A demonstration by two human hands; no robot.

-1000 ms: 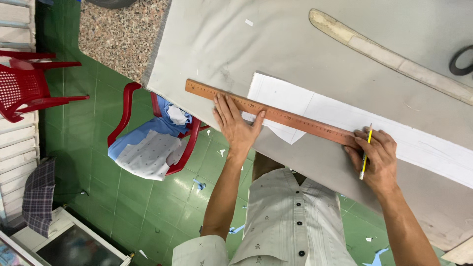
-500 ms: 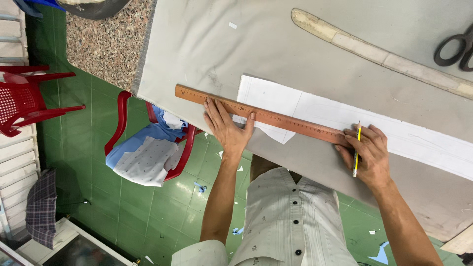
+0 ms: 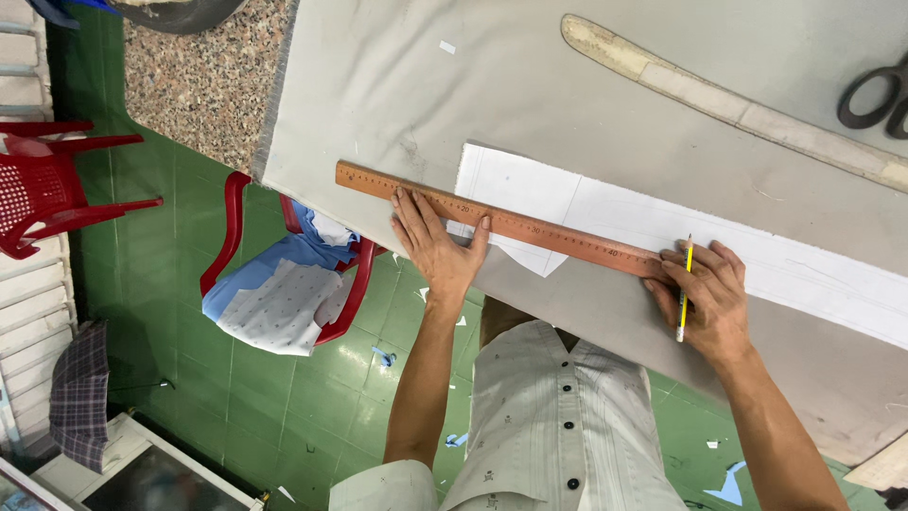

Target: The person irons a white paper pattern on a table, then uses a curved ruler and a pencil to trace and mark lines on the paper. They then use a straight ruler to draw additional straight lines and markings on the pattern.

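Wooden ruler, one only, lies slantwise across one white paper pattern piece on grey cloth covering the table. Left hand presses flat on it, fingers spread. Right hand rests at the ruler's far end, fingers pinching one yellow pencil. One long curved ruler and one pair of scissors lie beyond. Two red plastic chairs: the nearer chair holds folded blue and white fabric; the other chair stands apart.

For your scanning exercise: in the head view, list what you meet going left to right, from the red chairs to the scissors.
Empty red chair → red chair with clothes → left hand on the wooden ruler → right hand with pencil → scissors.
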